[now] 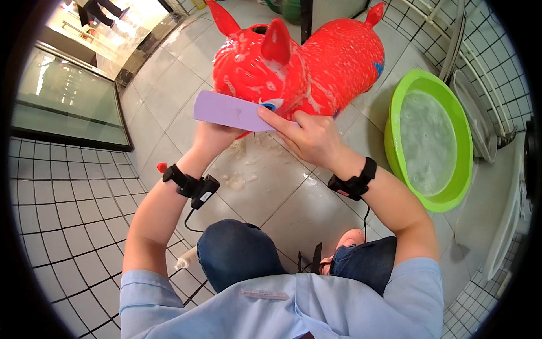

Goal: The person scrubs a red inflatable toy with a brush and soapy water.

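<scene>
A long, flat, light purple block (226,111) is held across the face of a red inflatable animal toy (339,62). My right hand (314,139) is closed around the block's right end, its index finger stretched along the top. Under the left part of the block is my left hand (219,134); its fingers are hidden behind it. The underside of the block cannot be seen. White suds streak the toy's head and body. It stands on the tiled floor, with pointed ears up and a blue eye beside the block.
A green basin (394,141) of cloudy, sudsy water stands at the right. Suds (240,179) lie on the floor tiles before me. A small red piece (162,168) and a whitish bottle (186,259) are at the left. A glass panel (68,93) stands at the far left.
</scene>
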Demonstrator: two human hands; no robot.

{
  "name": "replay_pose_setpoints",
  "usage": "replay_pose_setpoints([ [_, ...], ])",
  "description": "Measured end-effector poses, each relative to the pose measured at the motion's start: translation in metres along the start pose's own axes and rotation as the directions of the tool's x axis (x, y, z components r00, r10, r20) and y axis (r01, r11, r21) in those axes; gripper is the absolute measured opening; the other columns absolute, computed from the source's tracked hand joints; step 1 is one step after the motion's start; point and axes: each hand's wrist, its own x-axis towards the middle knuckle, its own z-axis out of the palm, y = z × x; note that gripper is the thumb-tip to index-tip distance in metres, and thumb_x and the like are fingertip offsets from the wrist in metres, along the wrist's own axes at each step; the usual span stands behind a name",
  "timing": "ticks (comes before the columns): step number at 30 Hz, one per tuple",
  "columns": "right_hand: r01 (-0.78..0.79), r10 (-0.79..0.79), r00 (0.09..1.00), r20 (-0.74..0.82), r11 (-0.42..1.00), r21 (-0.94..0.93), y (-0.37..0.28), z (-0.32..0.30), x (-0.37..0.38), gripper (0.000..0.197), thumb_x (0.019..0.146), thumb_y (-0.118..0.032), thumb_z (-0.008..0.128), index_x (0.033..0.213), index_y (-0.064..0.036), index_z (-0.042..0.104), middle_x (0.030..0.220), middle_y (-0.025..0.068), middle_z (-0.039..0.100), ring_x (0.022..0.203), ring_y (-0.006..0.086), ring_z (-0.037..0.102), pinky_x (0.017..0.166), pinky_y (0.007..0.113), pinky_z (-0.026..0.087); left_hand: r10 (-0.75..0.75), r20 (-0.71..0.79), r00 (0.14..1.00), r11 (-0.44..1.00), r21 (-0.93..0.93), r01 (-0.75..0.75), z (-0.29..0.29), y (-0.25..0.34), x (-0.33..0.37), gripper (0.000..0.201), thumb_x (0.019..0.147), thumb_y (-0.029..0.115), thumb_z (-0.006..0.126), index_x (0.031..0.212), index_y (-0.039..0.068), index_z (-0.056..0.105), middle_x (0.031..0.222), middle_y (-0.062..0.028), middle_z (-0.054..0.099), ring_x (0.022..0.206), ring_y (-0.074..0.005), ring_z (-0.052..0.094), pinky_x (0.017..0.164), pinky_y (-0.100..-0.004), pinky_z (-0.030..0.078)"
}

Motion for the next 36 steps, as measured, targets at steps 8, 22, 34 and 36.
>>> replay_pose_setpoints([
  [8,0.110,-0.097,0.993,0.071,0.970,-0.217,0.018,-0.035,-0.019,0.059,0.071,-0.013,0.066,0.127,-0.0306,0.057,0.059,0.0023,0.038,0.045,0.0155,0.047,0.041,0.028,0.040,-0.080,0.095,0.992,0.996,-0.027,0.083,-0.016,0.012,0.010,0.084,0.067,0.024,0.081,0.134,0.002,0.034,0.121,-0.0154,0.057,0.112,-0.0254,0.056,0.094,-0.0370,0.045],
  [22,0.150,-0.087,0.981,0.174,0.908,-0.392,0.008,-0.053,-0.011,0.060,0.071,-0.013,0.061,0.127,-0.0326,0.056,0.056,-0.0004,0.034,0.042,0.0127,0.044,0.039,0.026,0.041,-0.075,0.346,0.935,0.967,-0.203,0.153,-0.034,0.021,0.014,0.105,0.063,0.024,0.084,0.146,0.012,0.020,0.132,-0.0100,0.049,0.122,-0.0213,0.047,0.102,-0.0351,0.038],
  [34,0.166,-0.127,0.976,0.178,0.960,-0.224,0.033,-0.033,-0.047,0.060,0.066,-0.007,0.060,0.120,-0.0335,0.061,0.056,0.0015,0.032,0.045,0.0159,0.044,0.041,0.029,0.039,-0.195,0.355,0.914,0.980,0.025,0.199,-0.033,0.008,0.011,0.065,0.082,0.031,0.068,0.133,0.004,0.038,0.124,-0.0200,0.051,0.107,-0.0320,0.057,0.091,-0.0396,0.044],
  [36,0.211,-0.183,0.975,0.124,0.939,-0.273,0.021,-0.024,-0.024,0.059,0.066,-0.010,0.061,0.120,-0.0355,0.061,0.058,0.0011,0.032,0.046,0.0152,0.044,0.041,0.029,0.038,-0.109,0.323,0.940,0.994,0.033,0.105,-0.030,0.001,0.011,0.054,0.088,0.029,0.060,0.131,0.003,0.040,0.122,-0.0220,0.051,0.103,-0.0342,0.058,0.088,-0.0402,0.044],
])
